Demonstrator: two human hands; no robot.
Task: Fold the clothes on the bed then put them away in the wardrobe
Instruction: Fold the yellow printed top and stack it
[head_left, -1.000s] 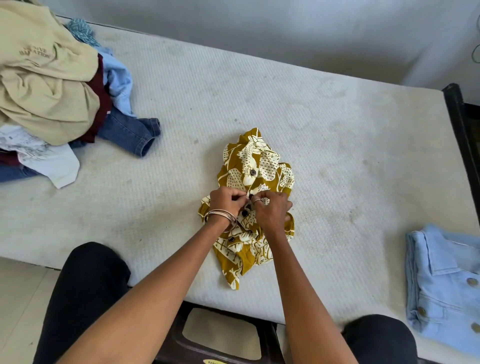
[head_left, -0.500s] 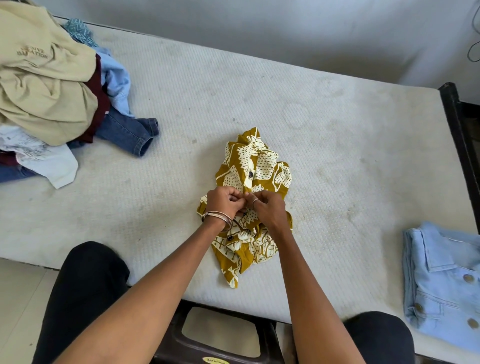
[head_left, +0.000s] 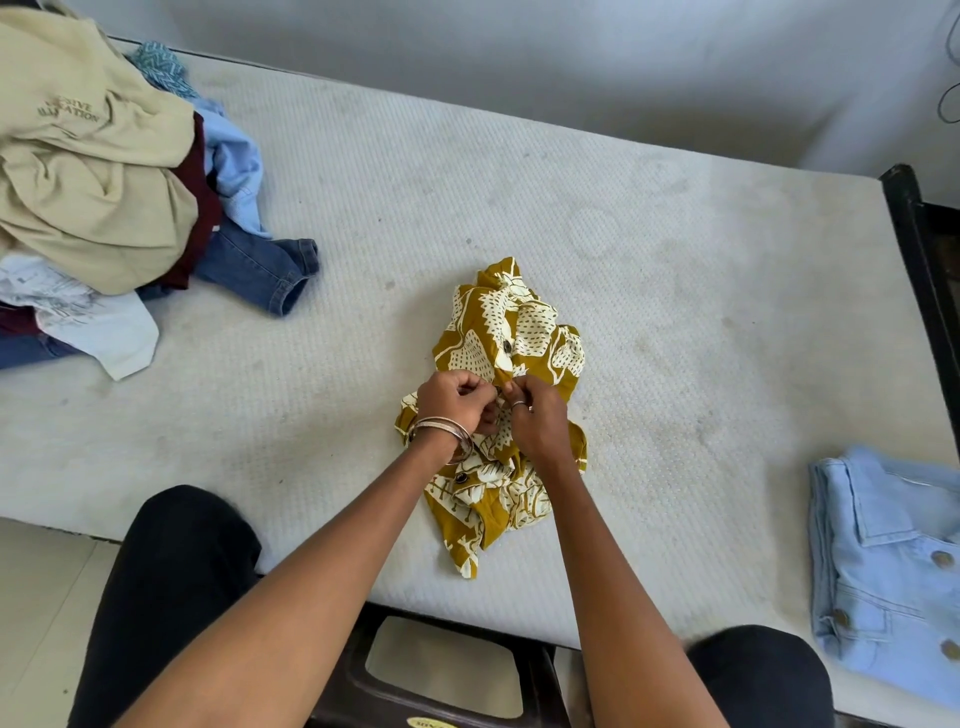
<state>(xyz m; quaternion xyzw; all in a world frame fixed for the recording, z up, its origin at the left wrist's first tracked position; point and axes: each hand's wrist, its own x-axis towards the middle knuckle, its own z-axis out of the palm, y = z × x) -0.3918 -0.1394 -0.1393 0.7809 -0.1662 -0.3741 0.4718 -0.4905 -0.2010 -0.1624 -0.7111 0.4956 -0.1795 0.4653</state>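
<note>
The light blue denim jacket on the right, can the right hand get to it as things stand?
Probably yes, once freed: the right hand is pinching the mustard shirt, and only bare mattress lies between it and the denim jacket.

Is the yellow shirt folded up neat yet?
No, the yellow shirt lies bunched; left hand and right hand pinch its front.

Mustard-and-cream printed shirt (head_left: 511, 332) (crumpled, buttoned) lies mid-bed (head_left: 623, 249).

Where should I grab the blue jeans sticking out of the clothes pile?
Probably grip the jeans by the cuff end, coming from the right over the bare mattress. That leg pokes free of the clothes pile; the rest lies buried beneath.
</note>
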